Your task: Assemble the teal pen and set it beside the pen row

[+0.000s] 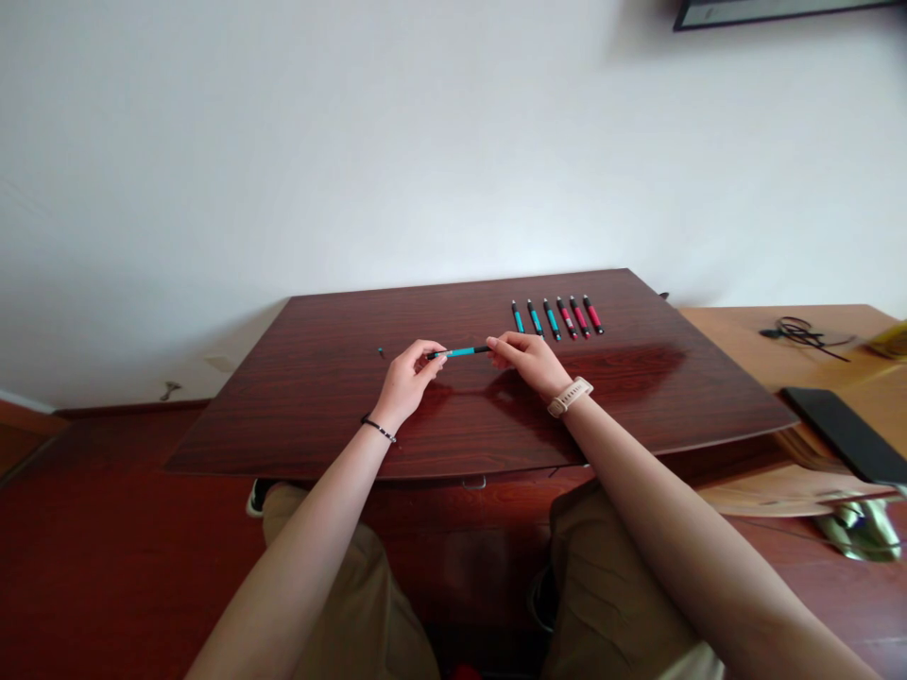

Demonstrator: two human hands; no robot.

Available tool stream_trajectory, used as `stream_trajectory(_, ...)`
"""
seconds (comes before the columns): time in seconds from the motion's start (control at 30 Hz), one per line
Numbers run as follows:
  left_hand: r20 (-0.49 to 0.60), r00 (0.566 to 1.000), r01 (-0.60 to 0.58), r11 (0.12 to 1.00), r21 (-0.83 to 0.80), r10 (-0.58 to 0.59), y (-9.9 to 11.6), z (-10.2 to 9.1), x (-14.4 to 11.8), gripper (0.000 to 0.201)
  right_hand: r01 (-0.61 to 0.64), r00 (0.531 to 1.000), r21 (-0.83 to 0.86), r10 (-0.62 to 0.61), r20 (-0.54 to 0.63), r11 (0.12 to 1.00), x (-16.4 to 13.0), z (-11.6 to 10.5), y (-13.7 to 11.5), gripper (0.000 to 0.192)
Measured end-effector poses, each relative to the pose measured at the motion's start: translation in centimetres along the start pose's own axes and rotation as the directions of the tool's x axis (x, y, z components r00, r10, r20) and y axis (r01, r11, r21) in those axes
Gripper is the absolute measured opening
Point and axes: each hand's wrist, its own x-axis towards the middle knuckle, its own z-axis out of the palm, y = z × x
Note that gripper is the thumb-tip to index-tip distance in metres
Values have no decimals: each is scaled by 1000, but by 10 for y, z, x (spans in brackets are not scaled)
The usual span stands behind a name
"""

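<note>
A teal pen with black ends lies level between my two hands, just above the table. My left hand pinches its left end between thumb and fingers. At the other end, my right hand has its fingertips closed on the black tip section. A tiny teal and black piece rests on the table left of my left hand; its exact kind is too small to tell. Beyond my right hand lie three teal pens and three red pens side by side, tips towards the wall.
The dark wooden table stands against a white wall. To its right is a lighter wooden surface with a coiled black cable and a black flat object. My legs are below the near edge.
</note>
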Motion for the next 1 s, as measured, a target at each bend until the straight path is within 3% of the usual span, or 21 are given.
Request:
stream_trajectory(0.37,5,1000,2,1000,-29,-2,-2,1,0,20,4,1000,61,-5,7,998,0,-1,0,36)
stream_trajectory(0.77,24,999,-24,1000,-1,24,-5,0,0,22,-23,999,4,23,-26,1000,-3,2,-6,52)
stream_trajectory(1.0,4,1000,6,999,-40,-5,-6,1,0,27,-49,998,35,50,-40,998,-2,2,-4,50)
